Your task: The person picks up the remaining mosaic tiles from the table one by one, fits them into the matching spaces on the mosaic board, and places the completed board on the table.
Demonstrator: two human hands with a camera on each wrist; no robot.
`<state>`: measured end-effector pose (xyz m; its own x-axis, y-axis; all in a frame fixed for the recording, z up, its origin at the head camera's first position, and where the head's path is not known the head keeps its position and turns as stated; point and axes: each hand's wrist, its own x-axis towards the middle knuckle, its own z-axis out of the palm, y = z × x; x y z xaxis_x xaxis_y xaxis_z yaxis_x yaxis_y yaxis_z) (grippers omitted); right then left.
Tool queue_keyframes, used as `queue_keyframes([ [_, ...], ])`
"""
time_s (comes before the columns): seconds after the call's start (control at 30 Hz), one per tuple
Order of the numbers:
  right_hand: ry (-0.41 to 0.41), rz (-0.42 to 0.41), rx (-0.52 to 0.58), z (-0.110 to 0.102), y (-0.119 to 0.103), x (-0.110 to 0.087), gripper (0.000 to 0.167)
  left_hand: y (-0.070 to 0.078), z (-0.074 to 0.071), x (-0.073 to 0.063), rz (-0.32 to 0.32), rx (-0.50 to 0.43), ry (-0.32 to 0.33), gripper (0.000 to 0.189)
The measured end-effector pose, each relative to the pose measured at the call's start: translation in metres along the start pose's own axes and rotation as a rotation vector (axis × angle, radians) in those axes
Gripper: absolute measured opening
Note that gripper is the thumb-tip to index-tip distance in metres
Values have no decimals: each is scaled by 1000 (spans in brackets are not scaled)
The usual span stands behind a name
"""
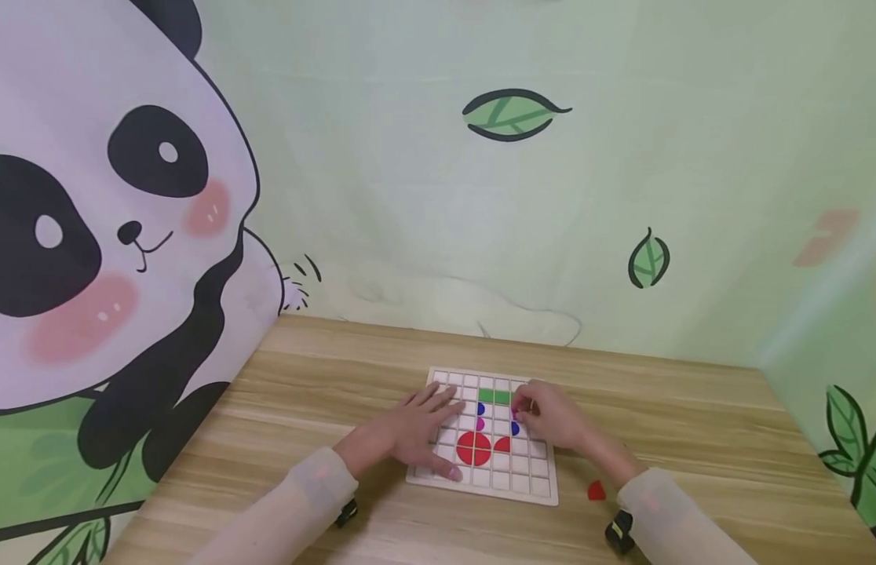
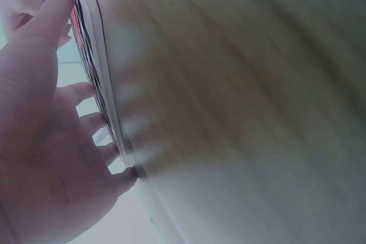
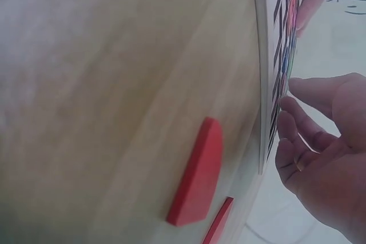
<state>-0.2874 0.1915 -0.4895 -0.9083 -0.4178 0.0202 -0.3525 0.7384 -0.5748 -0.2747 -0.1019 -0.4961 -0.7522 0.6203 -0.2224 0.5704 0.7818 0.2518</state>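
Note:
A white grid board (image 1: 505,486) lies on the table under both hands. Spread fingers of my left hand (image 1: 417,428) rest across its left side, the thumb near the front edge. At the right side, my right hand (image 1: 554,416) pinches a small magenta piece (image 1: 515,415) between thumb and finger, mostly hidden. On the grid sit green squares (image 1: 494,396), a blue half-round (image 1: 481,409), a magenta half-round (image 1: 480,424), another blue half-round (image 1: 515,428), a red circle of quarter pieces (image 1: 473,449) and a single red quarter piece (image 1: 503,445).
A loose red quarter piece (image 1: 596,490) lies on the wooden table (image 1: 339,361), right of the board. The right wrist view shows a second red piece (image 3: 218,221) beside it. A wall cloth with a panda and leaves (image 1: 410,196) stands behind the table.

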Motion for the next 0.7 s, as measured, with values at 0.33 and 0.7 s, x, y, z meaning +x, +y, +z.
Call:
queue_keyframes([
  [0.33,-17,3,-13,3,5,2,13,0,1,0,2,-1,-3,119],
  [0.7,-8,-14,-25,1,3,2,13,0,0,1,-2,15,4,118],
])
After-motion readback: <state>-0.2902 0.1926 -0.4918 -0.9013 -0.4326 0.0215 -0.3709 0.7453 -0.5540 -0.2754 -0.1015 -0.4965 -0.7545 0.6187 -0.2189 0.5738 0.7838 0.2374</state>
